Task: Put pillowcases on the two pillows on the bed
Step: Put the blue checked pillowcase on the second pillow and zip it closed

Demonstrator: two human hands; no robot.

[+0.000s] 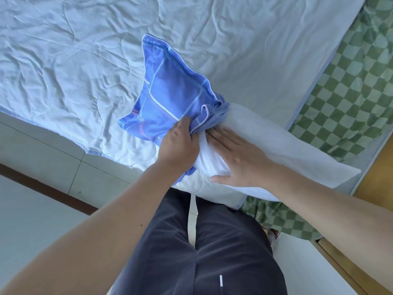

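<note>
In the head view, you stood at the edge of the bed (pixel 74 60) with one white pillow (pixel 276 145) lying across its near corner. I take this pillow as the landmark. The blue pillowcase (pixel 170 92) covered only the far-left end of the pillow; its mouth was bunched there, and the rest of the pillow, toward the right, was bare. Your left hand (pixel 178 145) gripped the bunched hem of the pillowcase on the near-left side of the pillow, fingers curled round the cloth. Your right hand (pixel 236 158) lay flat on top of the pillow, just right of the hem, fingers straight, holding nothing, only pressing. A green checked sheet (pixel 350 92) showed on the right of the pillow. The second pillow was not in this view.

What could go wrong, in my judgement: only one side of the hem was held, so a pull could draw the case on crooked, and the far side could catch on the filling. The pillow overhung the bed edge near your legs (pixel 202 241); a hard push could slide it to the floor.
</note>
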